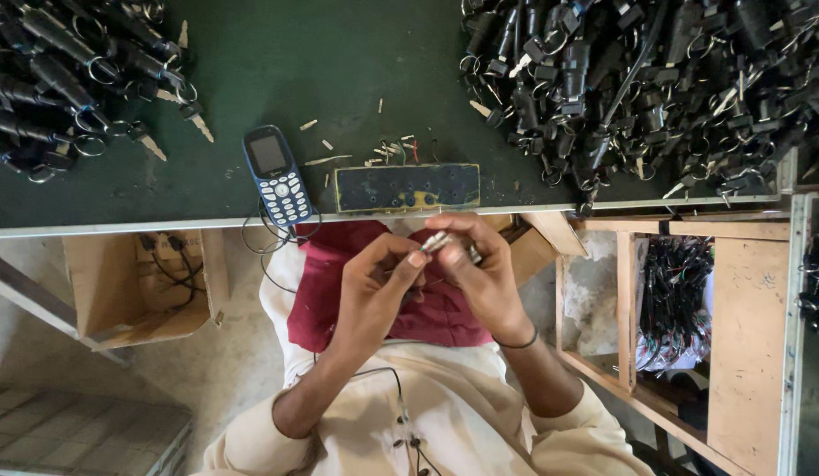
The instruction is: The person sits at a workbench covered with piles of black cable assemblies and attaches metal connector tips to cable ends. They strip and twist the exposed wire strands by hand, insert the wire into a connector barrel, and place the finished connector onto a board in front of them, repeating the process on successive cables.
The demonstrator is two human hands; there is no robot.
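Observation:
My left hand [374, 286] and my right hand [484, 278] meet just below the edge of the green table [321, 62], over a dark red cloth [326, 291] on my lap. Together they pinch a small silvery metal part [436, 240] between the fingertips. The left thumb and forefinger hold its near end, and the right fingers wrap its far end. A thin dark band circles my right wrist. What hangs from the part is hidden by my fingers.
A black jig block with yellow edges [408, 187] and a blue keypad phone [277, 174] lie at the table edge among wire offcuts [392, 150]. Heaps of black lock parts with key rings fill the right [639, 79] and left [66, 79]. Below are cardboard boxes [136, 291] and a wooden shelf with wire bundles [674, 300].

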